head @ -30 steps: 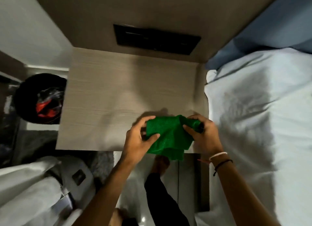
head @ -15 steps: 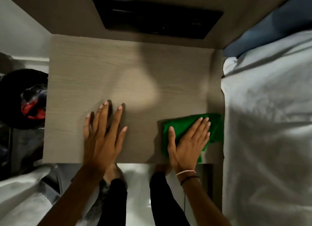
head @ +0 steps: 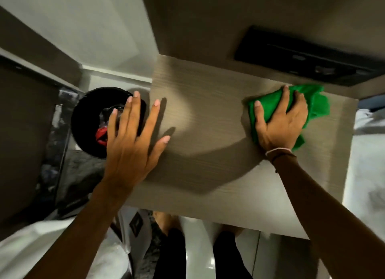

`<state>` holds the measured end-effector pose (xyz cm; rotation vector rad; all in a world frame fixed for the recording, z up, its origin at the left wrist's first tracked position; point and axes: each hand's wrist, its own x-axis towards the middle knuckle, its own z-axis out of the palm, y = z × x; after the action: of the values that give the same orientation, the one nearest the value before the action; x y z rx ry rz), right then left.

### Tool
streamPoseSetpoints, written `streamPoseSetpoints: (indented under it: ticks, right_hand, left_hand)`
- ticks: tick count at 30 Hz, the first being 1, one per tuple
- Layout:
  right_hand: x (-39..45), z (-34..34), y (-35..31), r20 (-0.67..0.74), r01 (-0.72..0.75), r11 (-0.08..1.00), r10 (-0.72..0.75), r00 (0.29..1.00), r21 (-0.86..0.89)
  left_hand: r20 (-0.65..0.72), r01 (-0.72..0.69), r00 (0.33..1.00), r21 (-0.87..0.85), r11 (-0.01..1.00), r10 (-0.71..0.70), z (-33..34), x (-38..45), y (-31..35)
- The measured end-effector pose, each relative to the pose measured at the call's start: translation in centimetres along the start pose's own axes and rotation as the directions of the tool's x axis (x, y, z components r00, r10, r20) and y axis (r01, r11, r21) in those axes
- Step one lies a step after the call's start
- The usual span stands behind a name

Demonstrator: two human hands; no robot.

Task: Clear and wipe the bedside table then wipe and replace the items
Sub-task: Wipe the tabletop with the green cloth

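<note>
The bedside table (head: 208, 112) has a pale wood-grain top with nothing on it but my hands and the cloth. My right hand (head: 279, 120) presses a green cloth (head: 316, 106) flat against the far right corner of the top, fingers curled over it. My left hand (head: 133, 141) lies open, fingers spread, at the table's left edge, with the fingertips reaching out over the bin beside it.
A black bin (head: 87, 120) with red and clear rubbish stands left of the table. A black panel (head: 302, 60) is set in the wall behind. The bed with white sheets (head: 368, 174) borders the right side. My legs (head: 173, 253) stand at the front edge.
My right hand has slid the green cloth from the near right of the table to the far right corner. The left hand has shifted left to the table's edge. The camera has swung left.
</note>
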<state>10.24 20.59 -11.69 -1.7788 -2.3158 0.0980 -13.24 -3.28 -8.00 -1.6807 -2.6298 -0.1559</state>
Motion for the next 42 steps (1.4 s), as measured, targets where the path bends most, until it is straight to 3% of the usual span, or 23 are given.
streamPoseSetpoints:
  ticks: [7, 13, 21, 25, 30, 33, 38, 42]
  right_hand:
    - [-1.8, 2.1, -11.8, 0.081, 0.168, 0.981, -0.176, 0.981, 0.098]
    - [-5.9, 2.8, -18.6, 0.165, 0.457, 0.874, -0.481, 0.861, 0.166]
    - [-15.5, 1.5, -17.9, 0.275, 0.623, 0.739, -0.673, 0.686, 0.256]
    - [-20.6, 0.3, -15.8, 0.255, 0.616, 0.714, -0.697, 0.670, 0.333]
    - [-22.7, -1.1, -9.6, 0.299, 0.650, 0.702, -0.712, 0.635, 0.291]
    - [-21.4, -2.0, -4.5, 0.326, 0.619, 0.745, -0.666, 0.671, 0.250]
    - [-14.2, -3.7, 5.5, 0.326, 0.447, 0.892, -0.443, 0.836, 0.067]
    - [-7.2, -3.1, 7.3, 0.293, 0.401, 0.916, -0.380, 0.878, -0.015]
  left_hand:
    - [-0.003, 0.017, 1.000, -0.005, 1.000, -0.017, -1.8, -1.2, -4.8]
    - [0.070, 0.055, 0.996, 0.014, 0.998, -0.056, -3.0, -3.0, -6.4]
    - [0.167, 0.146, 0.977, -0.083, 0.986, -0.130, -3.6, -6.0, -3.5]
    - [0.187, 0.110, 0.978, -0.062, 0.992, -0.097, -4.0, -7.7, -2.9]
    - [0.215, 0.029, 0.976, -0.038, 0.999, -0.020, -4.4, -9.2, -1.8]
    - [0.233, 0.007, 0.973, -0.042, 0.999, 0.003, -4.4, -9.0, -0.6]
    - [0.236, -0.018, 0.971, -0.065, 0.998, 0.033, -3.6, -7.0, 3.1]
    - [0.183, -0.026, 0.982, -0.075, 0.997, 0.040, -2.5, -4.8, 5.4]
